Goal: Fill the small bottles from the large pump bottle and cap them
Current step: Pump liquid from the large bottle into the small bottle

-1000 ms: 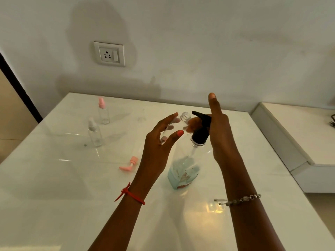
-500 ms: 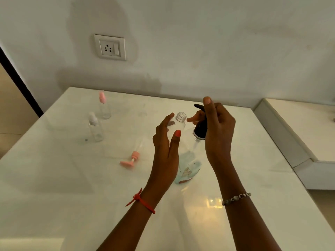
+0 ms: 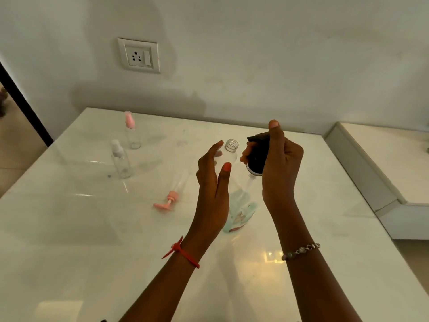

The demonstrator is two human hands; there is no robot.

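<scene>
Centre frame: left hand (image 3: 212, 189) holds uncapped small bottle (image 3: 231, 149), mouth just beside black pump head (image 3: 256, 159). Right hand (image 3: 282, 166) grips that head atop large pump bottle (image 3: 241, 212). Pink pump cap (image 3: 168, 201) lies on table (image 3: 92, 228), left of centre. Two capped bottles (image 3: 120, 159) stand upper left.

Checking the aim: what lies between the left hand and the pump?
The open neck of the small bottle, in the head view.

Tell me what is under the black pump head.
Under the black pump head, gripped by the right hand, a pale tube leads down into the large bottle, bluish at its base. The left hand, holding a small bottle, covers the large bottle's left side.
</scene>
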